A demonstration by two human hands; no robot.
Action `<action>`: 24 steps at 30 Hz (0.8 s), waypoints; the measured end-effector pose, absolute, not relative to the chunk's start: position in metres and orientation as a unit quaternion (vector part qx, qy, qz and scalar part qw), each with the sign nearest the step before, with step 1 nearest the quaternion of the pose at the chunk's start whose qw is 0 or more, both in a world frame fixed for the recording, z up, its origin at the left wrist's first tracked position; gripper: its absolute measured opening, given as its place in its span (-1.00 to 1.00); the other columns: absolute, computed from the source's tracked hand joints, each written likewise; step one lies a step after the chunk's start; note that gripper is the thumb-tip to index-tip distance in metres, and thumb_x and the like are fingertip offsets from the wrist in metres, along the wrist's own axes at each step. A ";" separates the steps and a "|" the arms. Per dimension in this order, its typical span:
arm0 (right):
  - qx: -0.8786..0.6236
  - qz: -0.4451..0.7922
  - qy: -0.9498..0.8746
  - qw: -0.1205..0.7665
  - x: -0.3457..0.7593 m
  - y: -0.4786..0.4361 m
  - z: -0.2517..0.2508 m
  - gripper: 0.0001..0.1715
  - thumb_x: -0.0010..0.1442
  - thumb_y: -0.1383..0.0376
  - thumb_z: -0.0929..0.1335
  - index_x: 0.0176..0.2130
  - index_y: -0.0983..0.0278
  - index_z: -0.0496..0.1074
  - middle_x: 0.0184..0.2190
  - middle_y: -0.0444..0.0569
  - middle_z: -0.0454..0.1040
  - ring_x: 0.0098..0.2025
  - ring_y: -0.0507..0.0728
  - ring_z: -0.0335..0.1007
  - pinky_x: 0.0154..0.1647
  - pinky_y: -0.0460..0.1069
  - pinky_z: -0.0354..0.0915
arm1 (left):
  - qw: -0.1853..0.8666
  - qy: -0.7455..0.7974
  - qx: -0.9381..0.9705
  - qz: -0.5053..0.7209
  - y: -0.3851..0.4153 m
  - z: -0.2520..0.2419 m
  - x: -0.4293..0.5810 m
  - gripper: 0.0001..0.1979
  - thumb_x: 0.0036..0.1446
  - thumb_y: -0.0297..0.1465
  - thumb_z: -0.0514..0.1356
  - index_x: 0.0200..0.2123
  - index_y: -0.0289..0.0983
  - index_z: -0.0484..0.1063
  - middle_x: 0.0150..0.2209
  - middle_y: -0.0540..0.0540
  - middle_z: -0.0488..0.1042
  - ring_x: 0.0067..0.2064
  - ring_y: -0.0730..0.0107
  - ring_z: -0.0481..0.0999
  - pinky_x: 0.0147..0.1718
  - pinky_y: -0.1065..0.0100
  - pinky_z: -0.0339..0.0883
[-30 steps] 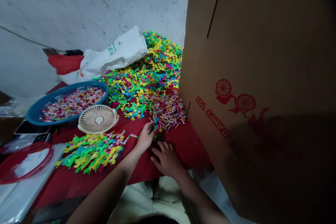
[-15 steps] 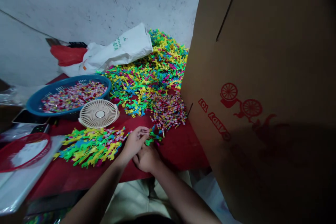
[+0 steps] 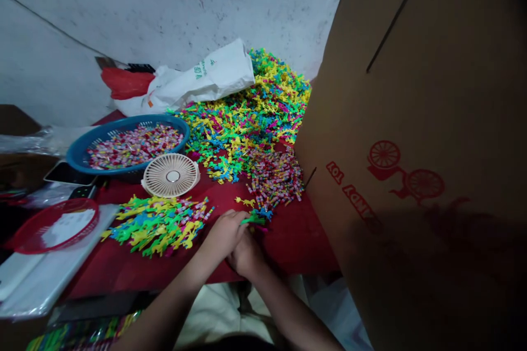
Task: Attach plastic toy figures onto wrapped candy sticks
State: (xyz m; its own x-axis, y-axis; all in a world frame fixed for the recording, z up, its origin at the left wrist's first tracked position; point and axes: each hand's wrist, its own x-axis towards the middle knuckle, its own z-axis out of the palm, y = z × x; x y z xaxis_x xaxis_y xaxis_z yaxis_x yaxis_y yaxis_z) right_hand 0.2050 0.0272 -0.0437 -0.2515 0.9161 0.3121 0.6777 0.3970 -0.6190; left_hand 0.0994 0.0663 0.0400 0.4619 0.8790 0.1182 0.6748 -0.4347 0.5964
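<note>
Both hands meet over the red-covered table. My left hand (image 3: pixel 228 232) is closed and lies against my right hand (image 3: pixel 247 255), covering most of its fingers. From between them pokes a small bunch of plastic animal-shaped toys (image 3: pixel 254 220), green with blue and magenta bits. A single yellow toy (image 3: pixel 245 202) lies just beyond the hands. To the left is a spread of yellow, green and blue toys (image 3: pixel 158 225) with pink wrapped candy sticks among their right ends. Past the hands sits a pile of small patterned candy sticks (image 3: pixel 278 175).
A large cardboard carton (image 3: pixel 395 93) stands close on the right. Behind lies a big heap of coloured toys (image 3: pixel 267 98) beside a white sack (image 3: pixel 218 74). Leftward are a blue basket (image 3: pixel 76 153) of candy sticks, a round cream fan (image 3: pixel 173 175) and a red basket (image 3: pixel 24 236).
The view has swung a little left, so things sit further right. My left hand has folded more closely over my right. A yellow toy now shows loose beyond the hands.
</note>
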 end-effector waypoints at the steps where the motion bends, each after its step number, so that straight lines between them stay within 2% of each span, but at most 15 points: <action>1: -0.521 0.190 -0.757 0.347 0.213 0.021 -0.043 -0.58 0.22 0.37 0.37 0.08 0.33 0.50 0.06 0.21 0.54 0.13 0.32 0.46 0.16 0.16 0.41 | 0.238 0.475 0.820 0.211 0.064 0.045 0.096 -0.80 0.28 -0.48 0.17 -0.14 -0.21 0.60 -0.13 -0.21 0.66 -0.03 0.03 0.59 0.06 0.07 0.41; 5: -0.567 0.225 -0.643 0.463 0.242 0.008 -0.043 -0.93 0.32 0.31 0.34 -0.22 0.22 0.46 -0.16 0.09 0.53 -0.05 0.26 0.47 0.06 0.15 0.41 | 0.222 0.488 0.814 0.223 0.055 0.059 0.083 -0.83 0.31 -0.42 0.16 -0.14 -0.24 0.56 -0.14 -0.22 0.64 -0.05 0.03 0.58 0.03 0.08 0.40; 8: -0.594 0.236 -0.584 0.501 0.254 0.007 -0.047 -0.78 0.39 0.21 0.33 -0.33 0.19 0.33 -0.33 0.00 0.48 -0.21 0.23 0.46 -0.08 0.12 0.42 | 0.253 0.506 0.781 0.265 0.048 0.055 0.079 -0.91 0.23 -0.43 0.20 -0.22 -0.23 0.51 -0.19 -0.16 0.63 -0.13 0.11 0.60 -0.06 0.16 0.43; 10: -0.597 0.247 -0.554 0.524 0.257 0.006 -0.047 -0.76 0.42 0.14 0.33 -0.28 0.18 0.30 -0.34 -0.03 0.49 -0.27 0.19 0.49 -0.18 0.08 0.44 | 0.312 0.526 0.728 0.309 0.042 0.045 0.079 -0.93 0.22 -0.36 0.24 -0.26 -0.21 0.50 -0.22 -0.12 0.64 -0.17 0.16 0.61 -0.13 0.21 0.44; 14: -0.556 0.324 -0.502 0.577 0.259 -0.008 -0.027 -0.73 0.46 0.08 0.31 0.00 0.21 0.33 -0.25 -0.01 0.56 -0.31 0.14 0.55 -0.37 -0.03 0.44 | 0.409 0.517 0.656 0.368 0.026 0.031 0.077 -0.79 0.25 -0.18 0.27 -0.22 -0.21 0.51 -0.21 -0.10 0.65 -0.15 0.19 0.64 -0.11 0.25 0.47; 16: -0.526 0.363 -0.491 0.592 0.261 -0.019 -0.007 -0.71 0.47 0.09 0.31 0.04 0.21 0.40 -0.25 -0.02 0.56 -0.29 0.12 0.55 -0.31 -0.04 0.45 | 0.421 0.498 0.667 0.359 0.014 0.035 0.076 -0.77 0.31 -0.18 0.23 -0.12 -0.20 0.51 -0.14 -0.11 0.66 -0.08 0.19 0.65 -0.07 0.25 0.48; 20: -0.500 0.367 -0.538 0.571 0.268 -0.038 0.035 -0.74 0.47 0.12 0.34 -0.03 0.20 0.54 -0.19 -0.03 0.59 -0.17 0.12 0.54 -0.07 -0.01 0.44 | 0.383 0.452 0.741 0.317 -0.009 0.064 0.080 -0.72 0.43 -0.23 0.12 0.10 -0.18 0.47 0.06 -0.15 0.62 0.08 0.20 0.61 0.10 0.20 0.44; 22: -0.492 0.369 -0.553 0.562 0.271 -0.045 0.050 -0.78 0.46 0.15 0.35 -0.04 0.19 0.55 -0.15 -0.03 0.62 -0.10 0.14 0.55 -0.02 -0.02 0.43 | 0.347 0.421 0.780 0.307 -0.015 0.080 0.083 -0.73 0.47 -0.24 0.10 0.10 -0.17 0.48 0.05 -0.13 0.62 0.10 0.21 0.58 0.12 0.20 0.41; 24: -0.485 0.370 -0.554 0.566 0.273 -0.051 0.062 -0.80 0.47 0.17 0.35 -0.04 0.18 0.55 -0.13 -0.03 0.63 -0.08 0.13 0.55 -0.02 -0.03 0.43 | 0.302 0.392 0.816 0.300 -0.017 0.092 0.086 -0.73 0.48 -0.24 0.09 0.08 -0.17 0.49 -0.02 -0.11 0.62 0.03 0.22 0.58 0.07 0.21 0.41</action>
State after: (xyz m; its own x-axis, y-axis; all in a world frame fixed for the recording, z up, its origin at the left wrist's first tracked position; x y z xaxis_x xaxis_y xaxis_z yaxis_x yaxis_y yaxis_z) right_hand 0.2732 -0.0514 0.0617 0.1126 0.9566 0.2687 0.1191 0.2555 -0.9595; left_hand 0.0861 -0.0168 0.0922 0.5137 0.8200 0.2524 0.4575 -0.5106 0.7280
